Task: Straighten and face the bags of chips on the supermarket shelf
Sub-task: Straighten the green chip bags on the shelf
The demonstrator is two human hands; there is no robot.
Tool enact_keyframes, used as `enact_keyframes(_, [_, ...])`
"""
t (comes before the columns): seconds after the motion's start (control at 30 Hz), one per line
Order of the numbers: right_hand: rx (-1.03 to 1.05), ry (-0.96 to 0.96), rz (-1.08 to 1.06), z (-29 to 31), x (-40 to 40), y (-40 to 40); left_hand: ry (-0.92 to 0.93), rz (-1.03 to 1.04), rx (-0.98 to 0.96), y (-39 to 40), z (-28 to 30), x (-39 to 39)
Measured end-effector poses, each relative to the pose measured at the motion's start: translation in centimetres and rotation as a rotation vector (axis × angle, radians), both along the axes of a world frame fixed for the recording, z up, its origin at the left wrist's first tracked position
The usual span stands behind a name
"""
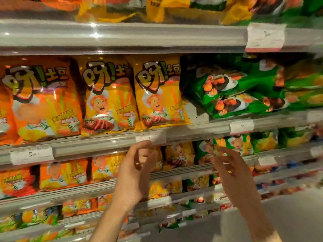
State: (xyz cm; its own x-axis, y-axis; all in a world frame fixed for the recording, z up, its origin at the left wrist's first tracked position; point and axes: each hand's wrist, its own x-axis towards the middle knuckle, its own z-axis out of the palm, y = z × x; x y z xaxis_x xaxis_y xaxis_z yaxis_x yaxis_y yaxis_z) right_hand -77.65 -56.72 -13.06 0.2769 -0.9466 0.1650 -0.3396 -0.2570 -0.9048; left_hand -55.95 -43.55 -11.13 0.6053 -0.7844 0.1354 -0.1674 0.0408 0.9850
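Both hands are raised nearest the camera, below the shelf of large bags: the left hand (pixel 138 173) is seen with fingers loosely curled and apart, holding nothing, its fingertips just under a price tag (pixel 150 137) on the shelf rail (pixel 192 131); the right hand (pixel 230 173) is likewise empty, fingers spread and slightly bent, though motion blur leaves the fingertips unclear. Two yellow chip bags (pixel 157 95) are stood upright and faced forward on the middle shelf, touching each other, with an orange chip bag (pixel 47 102) just beside them to the left. To the right, across a bare gap of shelf, green chip bags (pixel 232 95) are tipped over and stacked at a slant, and it is judged that these are what remains to be straightened. A risk is seen there: if the leaning green pile is pulled from the bottom, the upper bags could slide over the rail and drop onto the shelves below. The rightmost yellow bag, unsupported beside the gap, could be knocked sideways by a careless reach, and the price tag could be dislodged by the left fingers.
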Motion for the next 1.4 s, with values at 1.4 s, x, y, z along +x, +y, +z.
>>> enact_keyframes(1.4, [-0.564, 0.41, 0.095, 14.8, -6.4, -27.3, -0.037, 0.114, 0.026, -20.4, 11.9, -7.3])
